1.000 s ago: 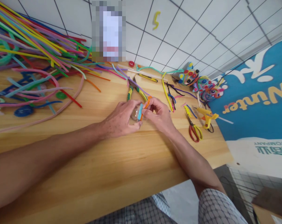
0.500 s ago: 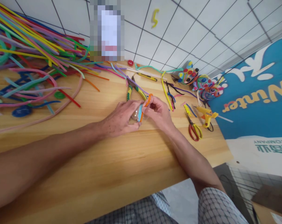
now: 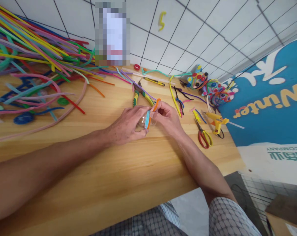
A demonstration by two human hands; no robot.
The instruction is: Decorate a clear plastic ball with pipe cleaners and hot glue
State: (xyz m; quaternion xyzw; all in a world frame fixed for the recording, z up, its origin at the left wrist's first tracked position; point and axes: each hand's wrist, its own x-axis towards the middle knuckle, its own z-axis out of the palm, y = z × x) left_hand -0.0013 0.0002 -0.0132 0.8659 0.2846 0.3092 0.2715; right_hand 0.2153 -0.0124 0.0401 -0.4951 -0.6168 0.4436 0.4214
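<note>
The left hand point(image 3: 127, 126) cups a small clear ball point(image 3: 141, 122), fingers clenched round it. The right hand point(image 3: 166, 118) pinches an orange pipe cleaner point(image 3: 155, 106) beside a blue strip point(image 3: 147, 119) on the ball. The ball looks light, hard and slippery; the pipe cleaner is soft and bendable, best gripped near its end. Pliers point(image 3: 140, 95) lie just beyond the fingers on the surface point(image 3: 119, 177).

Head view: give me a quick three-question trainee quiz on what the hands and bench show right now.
1. True or false: the left hand and right hand both grip the clear ball wrapped in blue and orange pipe cleaners.
2. Which tool lies just beyond the hands? A scissors, B pliers, C glue gun.
3. Fill in: the red-handled scissors lie beside the yellow ____.

Key: 1 true; 2 B; 3 glue gun.
</note>
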